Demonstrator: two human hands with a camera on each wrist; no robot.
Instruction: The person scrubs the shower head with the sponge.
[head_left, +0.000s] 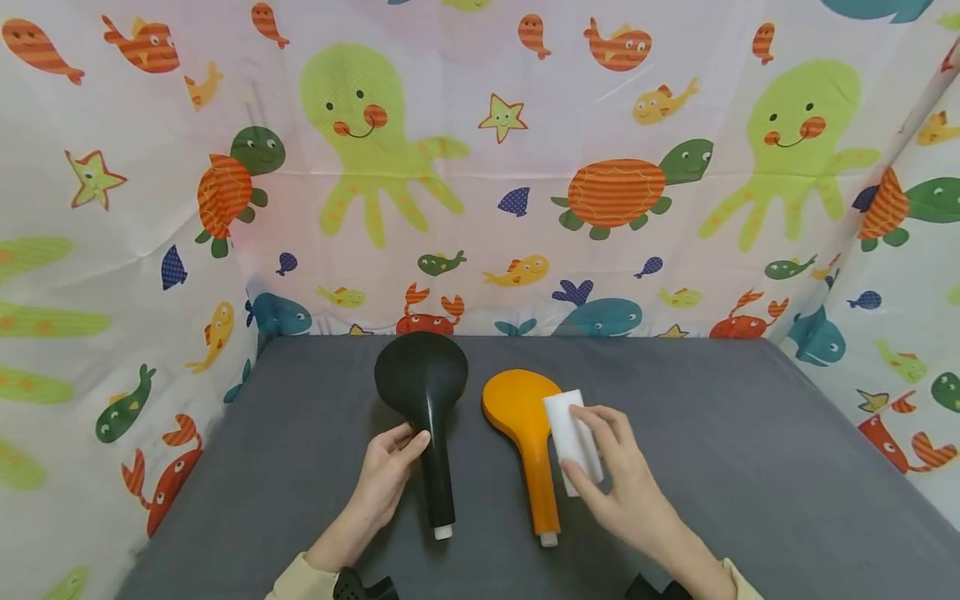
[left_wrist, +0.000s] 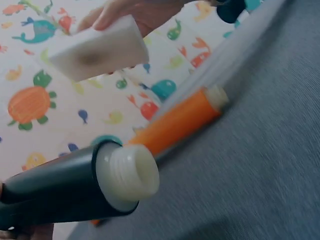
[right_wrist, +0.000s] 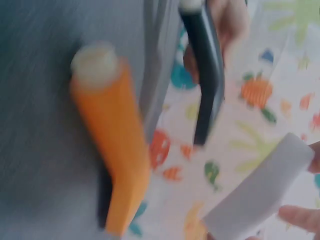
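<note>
My left hand (head_left: 384,477) grips the handle of a black shower head (head_left: 422,375), its round head pointing away from me. A white threaded end (left_wrist: 131,172) shows at the bottom of that handle in the left wrist view. In my right hand (head_left: 632,479) is a white sponge block (head_left: 572,437), pinched between thumb and fingers, with a dark smudge on one face in the left wrist view. Between the hands lies an orange shower head (head_left: 525,417) on the grey cloth, its white threaded end (right_wrist: 95,65) toward me. The sponge overlaps its right edge in the head view.
The grey cloth (head_left: 300,417) covers the table. A white curtain (head_left: 480,217) printed with sea animals hangs at the back and along both sides.
</note>
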